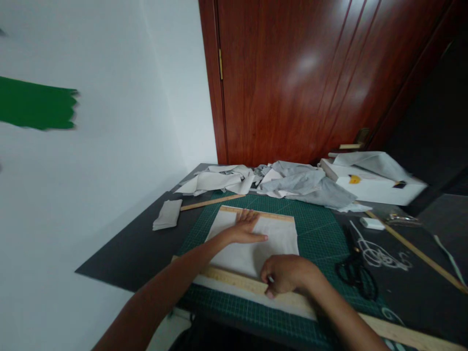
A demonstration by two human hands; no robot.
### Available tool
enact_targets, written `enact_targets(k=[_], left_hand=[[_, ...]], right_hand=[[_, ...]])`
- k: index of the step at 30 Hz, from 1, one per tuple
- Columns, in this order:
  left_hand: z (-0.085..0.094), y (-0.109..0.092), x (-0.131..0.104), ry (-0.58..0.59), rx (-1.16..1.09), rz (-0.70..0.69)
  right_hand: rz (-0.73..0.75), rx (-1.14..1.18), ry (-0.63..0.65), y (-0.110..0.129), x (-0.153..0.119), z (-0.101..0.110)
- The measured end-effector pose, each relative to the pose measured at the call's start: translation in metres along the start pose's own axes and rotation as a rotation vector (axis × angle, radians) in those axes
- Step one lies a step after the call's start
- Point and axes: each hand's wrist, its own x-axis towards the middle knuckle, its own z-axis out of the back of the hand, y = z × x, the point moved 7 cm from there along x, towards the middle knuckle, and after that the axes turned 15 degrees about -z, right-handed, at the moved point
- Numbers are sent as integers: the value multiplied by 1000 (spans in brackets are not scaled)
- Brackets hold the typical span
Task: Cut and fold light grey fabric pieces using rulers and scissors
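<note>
From here, the white cloth [239, 256] looks light and limp, best taken by its edges; the left hand [247, 229] lies spread, the right hand [288, 273] curls, its grip unclear.

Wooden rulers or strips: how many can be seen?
4: far ruler, on white cloth; near ruler, at the right hand; left strip, by folded cloth; right strip, right of scissors. Fabric pile may hide more.

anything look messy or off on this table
No spill shows. The cord lies in loose loops beside the scissors, and the fabric heap before the door is crumpled, unlike the white cloth, which lies flat.
</note>
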Motion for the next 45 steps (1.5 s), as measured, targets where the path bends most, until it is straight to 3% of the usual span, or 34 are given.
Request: enact_targets(k=[3, 5, 9, 14, 17, 20, 23, 27, 35, 39, 43, 45], left_hand=[[5, 5, 1, 42, -102, 12], [11, 10, 0, 41, -193, 27], [23, 24, -5, 6, -301, 54], [22, 28, -3, -33, -257, 51], [15, 17, 1, -54, -197, 37], [7, 4, 3, -75, -104, 60], [2, -5, 3, -103, 64, 88], [-3, -10, 2, -168, 190, 93], [-7, -13, 0, -199, 255, 99], [-9, -17, -6, -195, 251, 102], [-11, -23, -13, -210, 254, 105], [-11, -26, -17, -223, 254, 103]], right_hand=[[-69, 138, 38, -35, -1, 16], [-98, 227, -4, -63, -7, 31], [-205, 275, -199, -135, -36, 59], [-301, 437, -432, -218, -90, 71], [-396, 497, -547, -252, -106, 67], [-529, 442, -737, -271, -101, 67], [-700, 222, -916, -270, -83, 72], [-815, 27, -1014, -250, -55, 77], [-818, 101, -1117, -243, -40, 88], [-661, 183, -1117, -228, -31, 93], [-354, 225, -985, -173, -8, 83], [-206, 263, -829, -141, 5, 71]])
